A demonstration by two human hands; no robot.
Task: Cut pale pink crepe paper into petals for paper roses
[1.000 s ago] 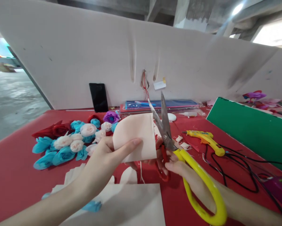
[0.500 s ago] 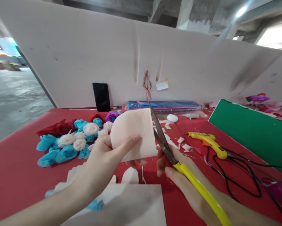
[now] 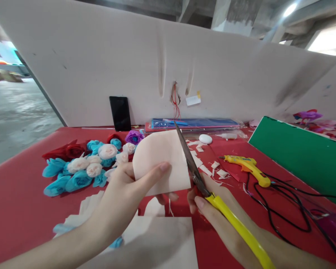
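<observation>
My left hand pinches a cream sheet of paper, thumb on its face and fingers behind. The paper's left top corner is rounded. My right hand grips scissors with long yellow handles and dark blades. Those blades lie along the paper's right edge, close together, the tip at its top. Below, a stack of cream paper lies on the red table, with a rounded cut piece just above it. Small paper scraps are scattered beyond the scissors.
At left lie blue, white, red and purple paper flowers. A black phone leans on the white partition. To the right are a yellow glue gun with a black cord and a green board. Plastic-wrapped sheets lie at the back.
The scissor blades have closed along the paper's right edge, having stood further apart before. The paper's right side has shifted slightly to the right. My left hand keeps its pinch.
</observation>
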